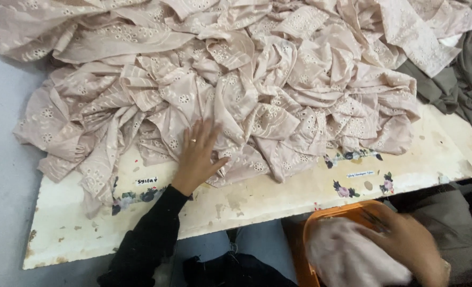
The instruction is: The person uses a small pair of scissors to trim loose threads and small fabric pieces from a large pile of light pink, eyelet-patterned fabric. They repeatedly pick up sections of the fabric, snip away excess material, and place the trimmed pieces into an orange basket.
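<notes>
While the left hand (197,157) lies flat on the near edge of the fabric pile (236,85), fingers (206,133) spread and released, gripping nothing, the right hand (406,244) is down at near right over an orange tub (321,218), pressing on a bundle of pale pink cloth (347,258) inside it; motion blur there, so I cannot tell whether those fingers are clenched on the cloth or just resting. The pile covers most of the far and middle worktop (278,196): many cut pieces of beige-pink eyelet-embroidered cloth, crumpled and overlapping. Judging by the drape: light, soft, no stiffness, will slump and drag neighbours along if pulled from the middle. The eyelet holes could snag on the ring on the left hand. Best hold is probably a free corner or hem at the near edge, pinched, then peeled up one layer at a time. A grey-olive cloth (470,79) lies at far right, touching the pile's edge. Worktop is cream, chipped and stained along the near edge. Labels: a small white rectangular tag (146,181) just left of the left wrist, a second narrow white tag (361,174) near centre-right. Floral stickers (347,190) in pink and dark green are scattered along the near strip, more at the far right edge. Black sleeve (151,234) on the left arm.
</notes>
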